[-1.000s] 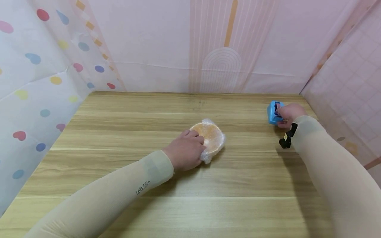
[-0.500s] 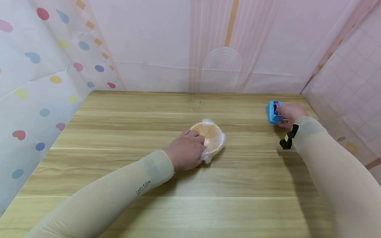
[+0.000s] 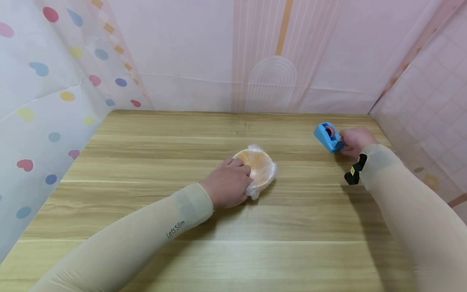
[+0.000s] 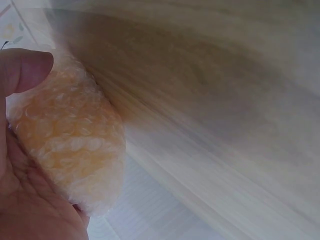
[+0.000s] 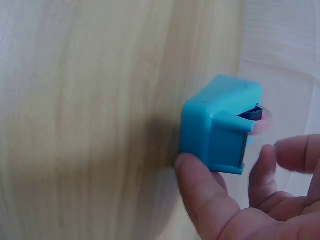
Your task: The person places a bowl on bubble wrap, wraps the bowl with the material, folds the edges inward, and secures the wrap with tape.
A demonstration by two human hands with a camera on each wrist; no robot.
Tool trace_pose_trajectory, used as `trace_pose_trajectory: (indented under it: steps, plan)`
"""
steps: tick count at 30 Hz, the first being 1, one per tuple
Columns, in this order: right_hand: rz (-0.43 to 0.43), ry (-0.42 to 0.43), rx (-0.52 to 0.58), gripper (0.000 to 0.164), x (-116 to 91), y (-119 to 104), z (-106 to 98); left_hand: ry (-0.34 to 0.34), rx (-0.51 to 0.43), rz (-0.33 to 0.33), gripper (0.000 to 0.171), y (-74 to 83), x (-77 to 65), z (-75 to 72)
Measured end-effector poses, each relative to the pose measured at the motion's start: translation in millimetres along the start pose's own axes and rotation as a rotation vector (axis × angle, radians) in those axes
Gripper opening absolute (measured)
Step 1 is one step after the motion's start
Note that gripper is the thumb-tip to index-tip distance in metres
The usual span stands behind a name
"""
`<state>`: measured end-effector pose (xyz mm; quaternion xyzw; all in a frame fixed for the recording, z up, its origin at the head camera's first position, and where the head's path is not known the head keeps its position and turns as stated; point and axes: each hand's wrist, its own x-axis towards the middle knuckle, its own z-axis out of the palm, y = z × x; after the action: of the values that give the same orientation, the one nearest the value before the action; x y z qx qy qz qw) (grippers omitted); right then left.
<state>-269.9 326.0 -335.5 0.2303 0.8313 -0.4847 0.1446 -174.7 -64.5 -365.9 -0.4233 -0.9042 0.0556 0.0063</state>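
Note:
Near the table's middle my left hand (image 3: 229,183) grips a round orange object wrapped in bubble wrap (image 3: 262,168). In the left wrist view the thumb (image 4: 37,70) lies over the bubble wrap and the palm is against its side; the wrap blurs what is inside. At the back right, my right hand (image 3: 355,141) holds the cutter end of a light blue tape dispenser (image 3: 324,136) with a pinkish tape roll. In the right wrist view one fingertip (image 5: 187,162) touches the dispenser's lower corner, while the thumb and another finger meet beside the toothed cutter.
The wood-grain table (image 3: 164,150) runs back to a pink and white patterned curtain (image 3: 189,52). A dotted sheet (image 3: 36,101) hangs on the left and a grid-patterned one (image 3: 430,101) on the right. A small black camera mount (image 3: 352,175) sits on the right wrist.
The tape dispenser has turned and its far end has swung leftward, bringing its tape roll more into sight. The left hand and the bubble-wrapped object have stayed in place.

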Motion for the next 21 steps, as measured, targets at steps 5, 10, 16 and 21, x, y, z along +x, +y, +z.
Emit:
trace_pose_trajectory:
  steps: [5, 10, 16, 21]
  plan:
    - [0.012, -0.060, -0.007, 0.048, -0.9, -2.6, -2.4, -0.003, 0.005, 0.001, 0.014, 0.1, 0.1, -0.2]
    - [0.026, -0.111, 0.012, 0.055, -1.2, -2.2, -5.1, -0.004, 0.008, 0.002, 0.014, 0.1, 0.5, -0.1]
    - [0.027, -0.149, 0.032, 0.032, -0.9, 0.3, -7.7, -0.006, 0.003, 0.003, 0.015, 0.1, 0.7, 1.1]
    - [0.026, -0.161, 0.040, 0.027, -0.6, 0.4, -9.3, -0.009, 0.003, 0.001, 0.015, -0.4, 0.7, -0.6]
